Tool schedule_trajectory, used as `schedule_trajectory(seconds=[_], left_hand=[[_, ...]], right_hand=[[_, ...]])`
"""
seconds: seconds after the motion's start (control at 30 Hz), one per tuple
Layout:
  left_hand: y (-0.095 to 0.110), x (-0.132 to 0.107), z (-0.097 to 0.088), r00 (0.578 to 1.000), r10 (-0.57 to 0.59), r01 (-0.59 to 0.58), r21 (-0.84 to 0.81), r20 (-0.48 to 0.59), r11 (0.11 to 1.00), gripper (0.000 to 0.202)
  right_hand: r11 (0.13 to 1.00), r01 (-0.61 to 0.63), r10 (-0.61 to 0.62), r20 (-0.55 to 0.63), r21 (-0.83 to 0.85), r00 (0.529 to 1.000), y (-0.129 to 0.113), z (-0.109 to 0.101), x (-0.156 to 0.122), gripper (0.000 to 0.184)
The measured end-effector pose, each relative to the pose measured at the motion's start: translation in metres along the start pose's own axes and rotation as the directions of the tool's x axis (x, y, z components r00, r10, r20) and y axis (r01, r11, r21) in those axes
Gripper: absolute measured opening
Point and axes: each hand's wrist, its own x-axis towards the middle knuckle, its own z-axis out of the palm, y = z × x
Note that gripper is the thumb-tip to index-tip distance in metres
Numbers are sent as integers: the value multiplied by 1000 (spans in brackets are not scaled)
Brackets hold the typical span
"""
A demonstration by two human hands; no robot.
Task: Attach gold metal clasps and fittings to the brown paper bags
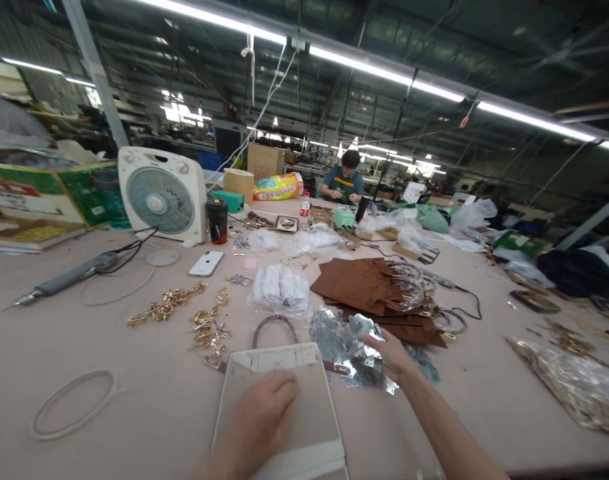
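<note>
A pale handbag (pixel 279 420) with a brown curved handle (pixel 276 321) and brown side straps lies flat in front of me. On top of it rests my left hand (pixel 264 413), fingers curled in and slightly blurred; anything inside them is hidden. My right hand (pixel 392 353) reaches into a heap of thin shiny metal plates (pixel 332 337), its fingers stretched out and touching the plates on the right side. Just behind that heap lies a stack of brown leather bag pieces (pixel 354 283) with plastic-wrapped handles.
Gold hardware (pixel 167 303) lies left of centre, near a phone (pixel 206 263). An electric screwdriver (pixel 69 277) and a box fan (pixel 159 197) are at left. A plastic-wrapped bundle (pixel 281 288) sits behind the handbag. Across the table, a person (pixel 343 180) works.
</note>
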Motion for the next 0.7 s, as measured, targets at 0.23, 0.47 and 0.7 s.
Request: schedule_trajectory(seconds=[0.23, 0.47, 0.7], left_hand=[[-45, -47, -28, 954, -195, 195, -24, -228, 981, 23], [-52, -57, -29, 920, -257, 248, -67, -297, 966, 24], [-52, -57, -28, 935, -183, 190, -9, -303, 982, 23]], right_hand=[[889, 225, -137, 238, -398, 962, -5, 0, 9, 41], [740, 349, -314, 164, -574, 935, -6, -8, 19, 38], [660, 387, -442, 83, -644, 893, 16, -22, 11, 43]])
